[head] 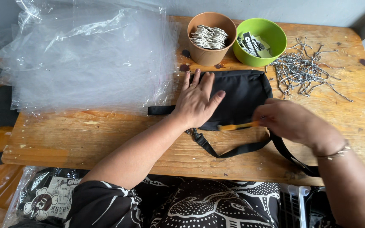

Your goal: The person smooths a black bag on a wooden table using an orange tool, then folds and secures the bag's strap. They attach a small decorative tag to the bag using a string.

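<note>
Black fabric bag lies flat mid-table, long axis left to right, its strap trailing toward the near edge. Left hand presses it down, fingers spread wide. Right hand pinches a thin orange tool at the bag's near edge, seemingly finishing it; steady pressure matters next.

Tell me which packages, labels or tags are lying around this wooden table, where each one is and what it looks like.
Clear plastic bags: a crinkled pile at the table's far left.
Round white tags: stacked in the brown paper cup at the far edge.
Black-and-white printed cards: rectangular, in the green round bowl beside the cup.
Bagged black printed garment: in clear wrap, below the table's near left edge.
</note>
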